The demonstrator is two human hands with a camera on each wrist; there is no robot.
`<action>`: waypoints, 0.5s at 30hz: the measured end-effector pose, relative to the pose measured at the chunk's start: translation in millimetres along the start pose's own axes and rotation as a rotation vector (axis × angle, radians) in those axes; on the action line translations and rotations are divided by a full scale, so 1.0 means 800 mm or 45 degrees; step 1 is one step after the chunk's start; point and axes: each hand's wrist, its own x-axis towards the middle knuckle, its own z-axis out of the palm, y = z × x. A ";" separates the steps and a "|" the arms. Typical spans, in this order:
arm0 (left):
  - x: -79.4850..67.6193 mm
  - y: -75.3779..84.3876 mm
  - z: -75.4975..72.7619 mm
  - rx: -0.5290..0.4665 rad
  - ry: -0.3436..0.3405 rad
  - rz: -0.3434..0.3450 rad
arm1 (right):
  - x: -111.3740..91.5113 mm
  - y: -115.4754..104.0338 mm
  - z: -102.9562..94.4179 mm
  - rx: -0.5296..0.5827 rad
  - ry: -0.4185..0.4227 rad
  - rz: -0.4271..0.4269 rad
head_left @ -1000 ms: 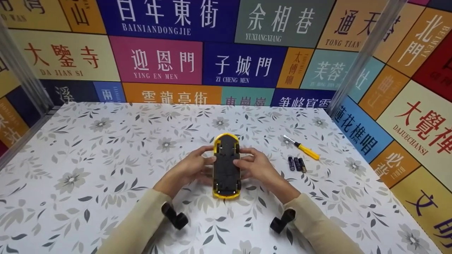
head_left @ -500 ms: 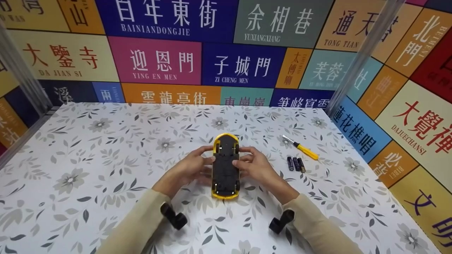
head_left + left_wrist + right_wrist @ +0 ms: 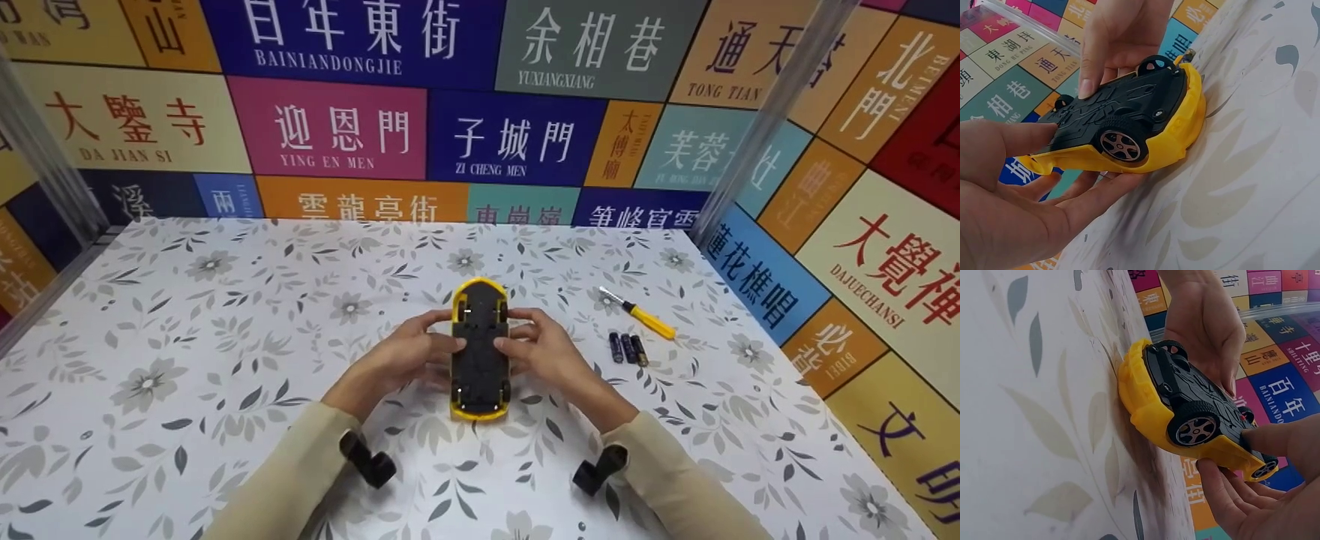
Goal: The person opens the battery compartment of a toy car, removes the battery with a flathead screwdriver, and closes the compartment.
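A yellow toy car is held upside down, its black underside facing up, between both hands. My left hand grips its left side, thumb on the underside and fingers beneath the body. On the other side my right hand grips it the same way. In the left wrist view the toy car shows black wheels with silver rims, its near end close over the tablecloth. The right wrist view shows the toy car tilted, with thumbs pressed on the black base.
To the right lie a screwdriver with a yellow handle and several small dark batteries side by side. A white tablecloth with grey leaves and flowers covers the table. Behind stands a wall of coloured name signs.
The car's far end has tipped up slightly in the hands, and the left thumb has slid a little further onto the underside. The screwdriver and batteries have stayed put.
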 end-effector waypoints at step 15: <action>-0.006 0.014 -0.007 -0.017 0.066 -0.008 | -0.012 -0.012 0.003 0.000 0.013 -0.042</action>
